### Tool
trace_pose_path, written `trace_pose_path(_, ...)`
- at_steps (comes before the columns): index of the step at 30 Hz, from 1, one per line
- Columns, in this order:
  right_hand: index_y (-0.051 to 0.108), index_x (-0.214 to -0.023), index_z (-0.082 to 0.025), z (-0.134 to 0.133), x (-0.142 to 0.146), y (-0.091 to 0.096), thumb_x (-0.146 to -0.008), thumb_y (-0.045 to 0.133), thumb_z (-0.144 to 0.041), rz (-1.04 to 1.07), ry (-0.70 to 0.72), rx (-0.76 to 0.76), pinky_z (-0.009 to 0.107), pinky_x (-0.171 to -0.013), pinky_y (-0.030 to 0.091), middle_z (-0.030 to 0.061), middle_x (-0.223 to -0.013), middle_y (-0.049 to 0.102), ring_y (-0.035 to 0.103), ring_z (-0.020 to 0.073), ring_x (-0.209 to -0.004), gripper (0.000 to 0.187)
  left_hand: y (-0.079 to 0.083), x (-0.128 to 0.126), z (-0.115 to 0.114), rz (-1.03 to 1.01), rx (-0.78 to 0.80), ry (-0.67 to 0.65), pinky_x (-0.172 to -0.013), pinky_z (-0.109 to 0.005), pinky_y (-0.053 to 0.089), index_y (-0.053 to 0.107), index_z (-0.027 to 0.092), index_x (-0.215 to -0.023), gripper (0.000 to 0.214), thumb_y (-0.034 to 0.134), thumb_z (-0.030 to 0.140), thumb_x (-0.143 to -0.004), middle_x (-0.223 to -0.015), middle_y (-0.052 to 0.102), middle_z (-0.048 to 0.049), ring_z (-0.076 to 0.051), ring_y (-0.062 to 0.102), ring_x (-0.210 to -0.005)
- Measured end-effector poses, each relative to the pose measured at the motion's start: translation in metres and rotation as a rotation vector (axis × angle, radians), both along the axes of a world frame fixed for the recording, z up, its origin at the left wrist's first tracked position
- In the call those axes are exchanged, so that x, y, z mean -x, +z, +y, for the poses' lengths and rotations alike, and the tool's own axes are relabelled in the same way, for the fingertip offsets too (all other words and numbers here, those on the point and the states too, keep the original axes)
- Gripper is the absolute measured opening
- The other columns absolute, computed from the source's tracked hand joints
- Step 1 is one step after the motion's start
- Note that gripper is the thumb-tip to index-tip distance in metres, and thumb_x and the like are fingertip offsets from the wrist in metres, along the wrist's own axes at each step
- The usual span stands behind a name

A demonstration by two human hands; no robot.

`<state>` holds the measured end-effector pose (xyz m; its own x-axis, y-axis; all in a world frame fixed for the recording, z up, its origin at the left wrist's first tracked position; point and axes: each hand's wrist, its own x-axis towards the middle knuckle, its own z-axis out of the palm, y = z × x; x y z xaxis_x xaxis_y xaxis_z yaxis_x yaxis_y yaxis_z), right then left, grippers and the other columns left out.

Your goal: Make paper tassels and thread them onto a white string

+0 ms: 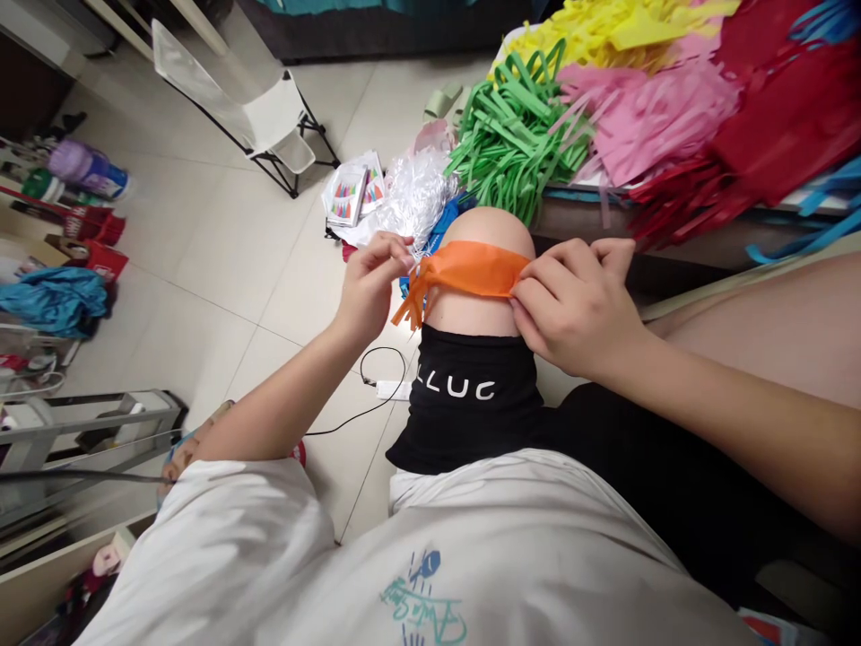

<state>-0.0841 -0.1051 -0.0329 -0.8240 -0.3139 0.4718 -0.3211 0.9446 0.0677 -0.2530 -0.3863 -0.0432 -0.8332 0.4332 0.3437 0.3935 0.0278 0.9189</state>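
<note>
An orange fringed strip of thin fabric (471, 269) is stretched across my raised knee (485, 231). My left hand (369, 283) pinches its left end, where the cut fringe hangs down. My right hand (571, 301) is closed on its right end, pressing it against the knee. Both hands hold the strip taut over the knee, just above the hem of black shorts (464, 395) with white letters.
A low table (592, 211) ahead carries heaps of fringed strips: green (517, 135), yellow (605, 31), pink (646, 117), red (773, 126). On the tiled floor lie a silver tinsel bundle (413, 193), printed packets (350, 193), a white folding chair (269, 117), a power strip with cable (390, 388).
</note>
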Motion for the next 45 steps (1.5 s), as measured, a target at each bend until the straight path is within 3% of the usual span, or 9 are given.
trace_pose_path(3,0.08,-0.103,-0.018,0.002,0.0,-0.004,-0.114,0.06,-0.028,-0.059,0.003,0.118,0.058,-0.101,0.034,0.0148,-0.114,0.079,0.064,0.0392,-0.119,0.024,0.013,-0.008,-0.002,0.502,0.061,0.086,-0.123,-0.064,0.057,0.071,0.028,-0.096,0.032,0.076,0.058,-0.107,-0.105,0.068,-0.0076,-0.034,0.071,-0.127)
trace_pose_path(6,0.082,-0.106,-0.019,0.004,0.0,-0.004,-0.112,0.065,-0.035,-0.079,0.017,0.199,0.062,-0.104,0.037,0.016,-0.115,0.079,0.064,0.0416,-0.121,0.024,0.028,-0.026,0.006,0.87,0.322,-0.108,-0.128,-0.068,0.053,0.077,0.032,-0.126,0.025,0.071,0.053,-0.113,-0.127,0.078,-0.0099,-0.036,0.071,-0.143)
trace_pose_path(8,0.083,-0.107,-0.02,0.005,-0.001,-0.003,-0.113,0.066,-0.037,-0.072,0.033,0.221,0.063,-0.105,0.038,0.0159,-0.115,0.08,0.065,0.0415,-0.12,0.024,0.03,-0.035,0.015,0.881,0.493,-0.247,-0.134,-0.069,0.049,0.075,0.033,-0.141,0.029,0.064,0.047,-0.118,-0.143,0.08,-0.0097,-0.035,0.07,-0.153)
trace_pose_path(10,0.082,-0.107,-0.02,0.007,-0.002,-0.002,-0.113,0.066,-0.035,-0.06,0.051,0.225,0.062,-0.105,0.038,0.015,-0.115,0.081,0.066,0.0405,-0.12,0.023,0.025,-0.037,0.022,0.86,0.535,-0.298,-0.136,-0.067,0.049,0.074,0.031,-0.144,0.028,0.06,0.042,-0.121,-0.148,0.082,-0.0095,-0.033,0.071,-0.155)
trace_pose_path(14,0.083,-0.109,-0.021,0.01,-0.003,-0.002,-0.114,0.065,-0.029,-0.036,0.076,0.207,0.061,-0.104,0.038,0.0132,-0.116,0.083,0.068,0.039,-0.121,0.021,0.011,-0.026,0.024,0.906,0.478,-0.251,-0.131,-0.064,0.055,0.076,0.028,-0.134,0.024,0.055,0.031,-0.123,-0.14,0.086,-0.0091,-0.029,0.078,-0.144)
trace_pose_path(19,0.083,-0.108,-0.02,0.011,-0.005,-0.003,-0.114,0.066,-0.03,-0.04,0.074,0.198,0.061,-0.104,0.039,0.0135,-0.115,0.083,0.068,0.0398,-0.122,0.021,0.012,-0.02,0.015,1.087,0.471,-0.193,-0.124,-0.057,0.061,0.077,0.029,-0.136,0.027,0.053,0.029,-0.125,-0.136,0.088,-0.0064,-0.024,0.082,-0.138)
trace_pose_path(24,0.084,-0.115,-0.022,0.012,-0.007,-0.003,-0.116,0.062,-0.035,-0.073,0.098,0.183,0.062,-0.105,0.04,0.0135,-0.116,0.082,0.066,0.0402,-0.123,0.025,0.011,-0.023,0.006,1.04,0.575,-0.149,-0.126,-0.064,0.059,0.077,0.028,-0.139,0.029,0.052,0.033,-0.125,-0.14,0.087,-0.0088,-0.029,0.08,-0.142)
trace_pose_path(34,0.082,-0.108,-0.021,0.014,-0.01,0.001,-0.118,0.058,-0.03,-0.048,0.058,0.093,0.06,-0.102,0.038,0.0134,-0.118,0.083,0.064,0.0378,-0.12,0.027,0.015,-0.025,0.002,1.03,0.563,-0.136,-0.13,-0.06,0.053,0.072,0.032,-0.125,0.015,0.057,0.031,-0.122,-0.128,0.085,-0.0031,-0.025,0.077,-0.14)
trace_pose_path(45,0.085,-0.113,-0.023,0.018,-0.008,-0.006,-0.114,0.063,-0.036,-0.087,0.089,0.253,0.068,-0.105,0.044,0.0139,-0.113,0.082,0.066,0.0423,-0.123,0.026,0.015,-0.021,-0.001,0.884,0.545,-0.165,-0.133,-0.066,0.048,0.073,0.034,-0.127,0.015,0.059,0.033,-0.121,-0.13,0.084,-0.004,-0.03,0.077,-0.141)
